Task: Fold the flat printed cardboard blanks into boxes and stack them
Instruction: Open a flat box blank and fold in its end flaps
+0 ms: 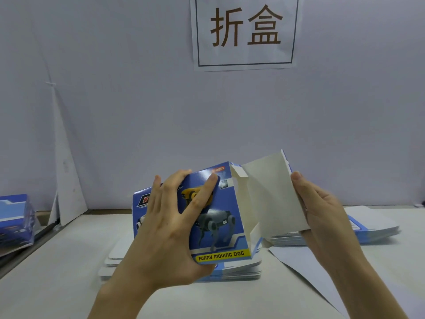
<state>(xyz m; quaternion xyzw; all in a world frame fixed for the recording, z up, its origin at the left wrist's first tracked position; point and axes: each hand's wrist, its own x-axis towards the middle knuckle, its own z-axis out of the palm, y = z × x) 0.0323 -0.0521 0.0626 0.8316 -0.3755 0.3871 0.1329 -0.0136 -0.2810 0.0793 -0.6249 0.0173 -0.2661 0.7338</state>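
**Box half opened above the blanks**

We hold the box (220,217) in the air over the middle of the desk (69,284), directly above the pile of flat blanks (239,271), which keeps the next one within reach. Our left hand (174,226) clamps the printed dog face, fingers over its top edge and thumb under the bottom, to brace it square. Our right hand (322,212) pinches the white inner panel (271,199), swung out rightward, probably to open the sleeve before tucking flaps. Finished boxes (16,217) wait by the left edge, and a second pile (372,229) lies at the right.
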